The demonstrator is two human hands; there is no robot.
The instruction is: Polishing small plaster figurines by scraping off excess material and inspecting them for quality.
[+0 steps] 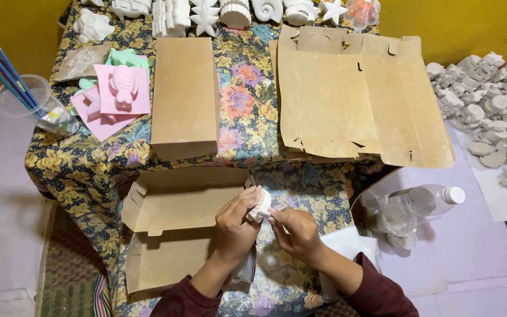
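Here, going from the left, a clear cup of paintbrushes [27,97] stands at the worktop's [247,100] edge, with pink moulds [115,94] beside it and a closed brown box [184,97] next along. Below that, an open brown box [174,226] lies just left of the hands. The left hand [236,226] is clenched around a small white plaster figure [260,205], its grip holding the piece from the left side and underneath. The right hand [297,232] touches the figure's lower right edge with its fingertips, thumb and forefinger pinched on it. The figure sits between both hands, above the open box's right rim. The step looks like handling or wrapping the figure beside the box. Further right lie flat cardboard sheets [359,97], a plastic bottle [429,199] and a heap of white plaster pieces [488,111].
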